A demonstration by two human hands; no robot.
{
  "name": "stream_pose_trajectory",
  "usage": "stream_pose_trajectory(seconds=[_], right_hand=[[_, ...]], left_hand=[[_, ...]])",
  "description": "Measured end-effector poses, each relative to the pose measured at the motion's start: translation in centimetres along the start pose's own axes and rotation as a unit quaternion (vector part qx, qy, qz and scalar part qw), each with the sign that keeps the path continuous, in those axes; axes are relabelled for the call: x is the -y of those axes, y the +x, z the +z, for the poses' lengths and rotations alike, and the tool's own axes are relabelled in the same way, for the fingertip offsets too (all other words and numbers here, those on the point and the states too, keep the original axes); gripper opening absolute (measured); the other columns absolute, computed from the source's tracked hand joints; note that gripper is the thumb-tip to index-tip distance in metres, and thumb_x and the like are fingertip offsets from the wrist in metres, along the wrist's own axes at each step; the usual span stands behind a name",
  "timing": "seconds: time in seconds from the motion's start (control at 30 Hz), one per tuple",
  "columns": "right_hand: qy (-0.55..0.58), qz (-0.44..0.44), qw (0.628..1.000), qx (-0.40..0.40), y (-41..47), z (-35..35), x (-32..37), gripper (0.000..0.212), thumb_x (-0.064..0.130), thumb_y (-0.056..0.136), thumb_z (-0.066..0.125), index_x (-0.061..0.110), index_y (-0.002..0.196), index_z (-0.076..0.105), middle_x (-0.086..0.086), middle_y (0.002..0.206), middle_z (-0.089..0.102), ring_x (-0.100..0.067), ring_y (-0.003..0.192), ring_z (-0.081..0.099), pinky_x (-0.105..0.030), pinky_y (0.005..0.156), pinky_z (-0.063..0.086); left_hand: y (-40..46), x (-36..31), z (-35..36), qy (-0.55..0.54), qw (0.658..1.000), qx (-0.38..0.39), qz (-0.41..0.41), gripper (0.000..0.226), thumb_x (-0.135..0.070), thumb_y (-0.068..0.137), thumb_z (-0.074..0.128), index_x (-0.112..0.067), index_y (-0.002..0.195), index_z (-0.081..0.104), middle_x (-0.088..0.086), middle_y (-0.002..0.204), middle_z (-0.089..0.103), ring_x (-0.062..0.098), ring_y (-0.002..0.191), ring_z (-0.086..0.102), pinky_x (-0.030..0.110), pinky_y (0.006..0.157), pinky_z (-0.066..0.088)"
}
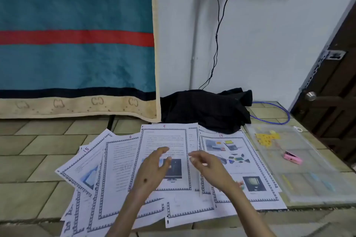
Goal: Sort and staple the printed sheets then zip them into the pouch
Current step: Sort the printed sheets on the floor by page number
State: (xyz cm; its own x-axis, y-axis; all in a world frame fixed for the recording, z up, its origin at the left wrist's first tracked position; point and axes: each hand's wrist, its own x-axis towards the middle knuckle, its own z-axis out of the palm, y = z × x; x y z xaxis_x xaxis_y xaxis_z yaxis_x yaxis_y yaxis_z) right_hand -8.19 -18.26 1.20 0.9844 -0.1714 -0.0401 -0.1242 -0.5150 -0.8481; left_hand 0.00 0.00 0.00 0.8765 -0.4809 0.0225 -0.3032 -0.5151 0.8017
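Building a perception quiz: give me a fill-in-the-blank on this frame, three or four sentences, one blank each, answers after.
1. The sheet lying on top under both hands carries the handwritten number ____.
2. The small stapler resting on the clear pouch is ____ in colour.
3. The left hand and right hand hover over the sheets holding ____.
4. Behind the sheets, against the wall, lies a bundle of ____ cloth.

Answers: 9; pink; nothing; black

White sheets point(163, 159) blue-bordered; pink stapler point(292, 158); teal red-striped blanket point(77, 34).
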Motion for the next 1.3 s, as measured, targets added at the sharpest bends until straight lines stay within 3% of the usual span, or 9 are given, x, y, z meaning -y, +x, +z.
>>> stream_pose_trajectory(seconds=[0.23, 0.43, 0.57, 0.73, 0.83, 0.97, 1.07, 1.13, 1.3], right_hand=[[-0.290, 0.077, 0.953, -0.033, 3.4, 3.2, -7.8, 0.092, 0.076, 0.069, -0.010, 0.037, 0.149, 0.016, 0.006, 0.160, 0.002, -0.016, 0.147, -0.007, -0.039, 0.117, -0.005], [-0.304, 0.068, 0.947, -0.073, 3.7, 3.7, -8.6, 0.092, 0.074, 0.069, -0.012, 0.038, 0.146, 0.024, 0.011, 0.158, 0.007, -0.010, 0.146, -0.004, -0.035, 0.117, -0.005], [-0.306, 0.067, 0.946, -0.082, 3.9, 3.7, -9.0, 0.097, 0.077, 0.067, -0.016, 0.038, 0.144, 0.027, 0.012, 0.158, 0.011, -0.009, 0.146, -0.001, -0.033, 0.117, -0.004], [-0.298, 0.072, 0.950, -0.060, 4.0, 3.6, -9.0, 0.092, 0.079, 0.072, -0.011, 0.039, 0.145, 0.027, 0.013, 0.157, 0.008, -0.009, 0.146, -0.002, -0.035, 0.117, -0.005], [-0.344, 0.034, 0.934, -0.088, 3.8, 3.8, -9.2, 0.064, 0.062, 0.087, 0.010, 0.039, 0.137, 0.041, 0.004, 0.154, 0.026, -0.023, 0.143, 0.022, -0.038, 0.116, 0.007], [-0.442, -0.028, 0.890, -0.111, 3.8, 4.5, -7.9, 0.010, 0.030, 0.081, 0.060, 0.028, 0.089, 0.066, 0.001, 0.088, 0.062, -0.024, 0.079, 0.061, -0.047, 0.080, 0.045], [-0.458, 0.015, 0.887, -0.055, 4.4, 4.8, -6.1, 0.034, 0.014, 0.047, 0.084, 0.022, 0.078, 0.072, 0.000, 0.078, 0.063, -0.023, 0.075, 0.066, -0.059, 0.076, 0.050], [-0.415, -0.048, 0.909, -0.004, 4.3, 5.0, -4.6, 0.045, 0.052, 0.070, 0.067, 0.028, 0.108, 0.068, 0.003, 0.114, 0.062, -0.019, 0.111, 0.059, -0.062, 0.097, 0.039], [-0.254, -0.043, 0.955, 0.147, 2.8, 9.0, -2.8, 0.115, 0.095, 0.047, 0.021, 0.043, 0.144, -0.010, 0.025, 0.142, -0.014, 0.002, 0.136, -0.016, -0.039, 0.115, -0.012]], left_hand=[[1.1, 5.2, 5.6, 0.263, 0.955, 0.134, 0.038, 0.118, -0.098, 0.045, 0.009, -0.039, 0.147, 0.006, -0.007, 0.153, -0.021, 0.013, 0.139, -0.026, 0.028, 0.103, -0.030], [0.9, 6.0, 5.1, 0.231, 0.957, 0.150, 0.091, 0.058, -0.098, 0.046, 0.031, -0.078, 0.100, 0.025, -0.029, 0.144, -0.013, 0.002, 0.134, -0.034, 0.023, 0.096, -0.035], [1.0, 7.1, 5.4, 0.156, 0.981, 0.086, 0.079, 0.025, -0.084, 0.070, 0.031, -0.074, 0.090, 0.042, -0.048, 0.127, 0.016, 0.002, 0.143, 0.007, 0.023, 0.111, -0.016], [1.4, 6.3, 4.4, 0.060, 0.990, 0.124, 0.024, 0.073, -0.087, 0.060, 0.040, -0.052, 0.125, 0.039, -0.038, 0.135, 0.022, -0.014, 0.133, 0.011, 0.028, 0.118, -0.003], [2.1, 5.7, 2.6, -0.027, 0.994, -0.077, -0.071, 0.029, -0.033, 0.086, 0.064, -0.043, 0.110, 0.053, -0.023, 0.136, 0.039, 0.007, 0.133, 0.035, 0.032, 0.114, 0.024], [3.2, 6.0, -0.8, 0.185, 0.934, -0.096, -0.291, 0.065, -0.048, 0.084, 0.060, -0.019, 0.138, 0.036, 0.010, 0.150, 0.024, 0.032, 0.135, 0.024, 0.043, 0.103, 0.034], [3.9, 5.0, -1.6, 0.130, 0.928, -0.054, -0.346, 0.073, -0.040, 0.079, 0.070, -0.014, 0.136, 0.033, 0.012, 0.137, 0.037, 0.032, 0.125, 0.040, 0.041, 0.094, 0.042], [4.6, 4.8, -2.0, 0.084, 0.928, -0.040, -0.361, 0.064, -0.036, 0.078, 0.072, -0.011, 0.127, 0.039, 0.010, 0.128, 0.048, 0.028, 0.116, 0.051, 0.035, 0.088, 0.043], [5.6, 4.9, -3.6, -0.048, 0.944, -0.056, -0.323, 0.036, -0.024, 0.084, 0.062, -0.015, 0.063, 0.034, 0.000, 0.064, 0.039, 0.011, 0.059, 0.046, 0.020, 0.051, 0.032]])
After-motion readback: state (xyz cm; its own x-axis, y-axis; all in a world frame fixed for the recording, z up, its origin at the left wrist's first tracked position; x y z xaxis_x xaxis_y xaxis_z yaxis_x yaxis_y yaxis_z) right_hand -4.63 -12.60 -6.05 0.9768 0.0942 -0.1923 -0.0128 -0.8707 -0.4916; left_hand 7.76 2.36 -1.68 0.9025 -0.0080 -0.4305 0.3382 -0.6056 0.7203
